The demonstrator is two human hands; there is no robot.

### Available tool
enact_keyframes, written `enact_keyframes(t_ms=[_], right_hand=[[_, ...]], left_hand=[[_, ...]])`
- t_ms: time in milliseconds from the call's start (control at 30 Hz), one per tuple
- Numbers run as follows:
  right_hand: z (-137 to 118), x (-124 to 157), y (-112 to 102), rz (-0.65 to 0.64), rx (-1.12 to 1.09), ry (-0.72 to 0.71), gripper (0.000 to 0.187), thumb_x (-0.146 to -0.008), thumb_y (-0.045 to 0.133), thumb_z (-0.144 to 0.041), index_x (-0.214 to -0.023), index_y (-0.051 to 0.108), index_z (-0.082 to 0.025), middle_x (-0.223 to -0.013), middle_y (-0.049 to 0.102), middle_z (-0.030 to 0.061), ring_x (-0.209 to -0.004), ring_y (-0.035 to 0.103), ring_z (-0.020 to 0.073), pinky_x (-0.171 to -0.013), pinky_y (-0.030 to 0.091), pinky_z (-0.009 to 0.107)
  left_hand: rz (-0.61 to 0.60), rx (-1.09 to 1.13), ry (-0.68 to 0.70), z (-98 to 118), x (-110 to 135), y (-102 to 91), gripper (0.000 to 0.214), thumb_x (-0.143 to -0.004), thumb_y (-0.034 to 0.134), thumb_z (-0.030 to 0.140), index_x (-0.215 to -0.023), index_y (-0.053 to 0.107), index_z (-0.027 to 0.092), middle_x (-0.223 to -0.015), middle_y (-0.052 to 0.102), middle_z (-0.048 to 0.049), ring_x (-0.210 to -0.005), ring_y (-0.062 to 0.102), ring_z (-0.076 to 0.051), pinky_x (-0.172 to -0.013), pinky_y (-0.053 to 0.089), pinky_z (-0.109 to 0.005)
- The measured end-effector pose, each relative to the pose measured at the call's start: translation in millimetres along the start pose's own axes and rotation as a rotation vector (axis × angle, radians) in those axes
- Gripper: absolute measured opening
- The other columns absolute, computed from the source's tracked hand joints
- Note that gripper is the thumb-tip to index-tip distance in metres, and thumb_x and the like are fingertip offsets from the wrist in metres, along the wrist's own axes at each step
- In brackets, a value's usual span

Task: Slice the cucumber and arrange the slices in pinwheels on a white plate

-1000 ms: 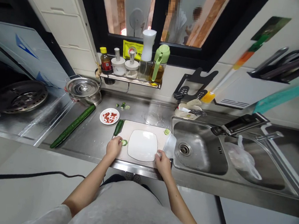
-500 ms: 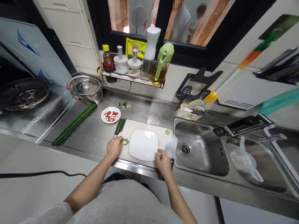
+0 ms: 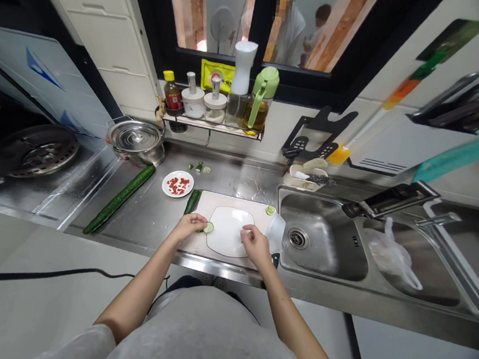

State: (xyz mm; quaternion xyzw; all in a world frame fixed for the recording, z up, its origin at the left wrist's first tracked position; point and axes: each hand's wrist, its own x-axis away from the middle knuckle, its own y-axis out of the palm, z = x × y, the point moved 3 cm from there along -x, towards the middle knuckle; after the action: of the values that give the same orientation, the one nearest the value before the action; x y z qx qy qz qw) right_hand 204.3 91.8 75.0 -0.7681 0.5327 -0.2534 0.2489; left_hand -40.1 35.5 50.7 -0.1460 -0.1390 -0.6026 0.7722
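A thin cucumber slice (image 3: pixel 209 227) is pinched in the fingertips of my left hand (image 3: pixel 190 227), at the left rim of a white squarish plate (image 3: pixel 229 238). Above the right part of that plate is my right hand (image 3: pixel 257 245), thumb and fingers drawn together; anything between them is too small to make out. The plate lies on a pale cutting board (image 3: pixel 210 199). A cut piece of cucumber (image 3: pixel 193 201) rests at the board's left edge, and some cucumber slices (image 3: pixel 270 210) sit near its upper right corner. Partly behind my right hand, a knife (image 3: pixel 276 231) lies at the board's right end.
A small white plate of chopped red pieces (image 3: pixel 178 185) stands behind the board. Left of it lies a whole cucumber (image 3: pixel 119 199), with a lidded steel pot (image 3: pixel 137 138) behind. On the right, a double sink (image 3: pixel 318 238) holds a plastic bag (image 3: pixel 391 253). A bottle shelf (image 3: pixel 214 126) hangs above.
My left hand has lifted a cucumber slice and brought it right to the plate's edge. My right hand has moved from the plate's right rim inward over the plate.
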Motion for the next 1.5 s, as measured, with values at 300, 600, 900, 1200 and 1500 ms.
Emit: enact_keyframes(t_ms=[300,600,900,1200,1500], right_hand=[[-59,-17,20,-0.132,-0.162,-0.282,0.015,-0.082,0.052,-0.029,-0.084,0.063,-0.019,-0.08,0.065,0.0017,-0.075,0.057,0.0143,-0.071,0.044,0.026],[-68,-10,3,0.027,0.07,-0.53,0.019,-0.091,0.046,-0.028,-0.087,0.064,-0.021,-0.085,0.063,0.0052,-0.085,0.053,0.0193,-0.078,0.041,0.032],[-65,-5,0,0.039,0.177,-0.648,0.024,-0.094,0.044,-0.029,-0.098,0.066,-0.023,-0.092,0.062,0.008,-0.092,0.052,0.0215,-0.081,0.043,0.034],[-60,-3,-1,0.023,0.109,-0.592,0.022,-0.094,0.045,-0.031,-0.093,0.064,-0.021,-0.089,0.062,0.0073,-0.091,0.053,0.0208,-0.08,0.043,0.033],[-49,-13,6,-0.011,-0.017,-0.453,0.018,-0.09,0.048,-0.027,-0.08,0.062,-0.02,-0.081,0.063,0.0035,-0.082,0.054,0.0174,-0.076,0.041,0.03]], left_hand=[[-0.142,0.11,0.014,38,9,28.0,0.04,-0.055,0.08,0.04,-0.08,0.066,0.012,-0.064,0.062,-0.0004,-0.058,0.051,-0.008,-0.059,0.038,-0.022],[-0.088,0.052,-0.051,37,14,31.6,0.048,-0.069,0.063,0.061,-0.067,0.06,0.013,-0.057,0.057,-0.0008,-0.047,0.039,-0.005,-0.044,0.022,-0.019],[-0.217,0.252,-0.151,43,17,49.8,0.041,-0.062,0.072,0.05,-0.072,0.058,0.013,-0.062,0.05,0.0027,-0.046,0.032,-0.002,-0.04,0.012,-0.018],[-0.193,0.165,-0.089,43,15,52.3,0.038,-0.059,0.072,0.048,-0.065,0.055,0.014,-0.056,0.045,0.0039,-0.048,0.033,-0.004,-0.043,0.018,-0.018],[-0.104,0.061,0.036,42,8,55.2,0.036,-0.061,0.071,0.048,-0.068,0.061,0.015,-0.062,0.054,0.0025,-0.053,0.039,-0.006,-0.05,0.028,-0.019]])
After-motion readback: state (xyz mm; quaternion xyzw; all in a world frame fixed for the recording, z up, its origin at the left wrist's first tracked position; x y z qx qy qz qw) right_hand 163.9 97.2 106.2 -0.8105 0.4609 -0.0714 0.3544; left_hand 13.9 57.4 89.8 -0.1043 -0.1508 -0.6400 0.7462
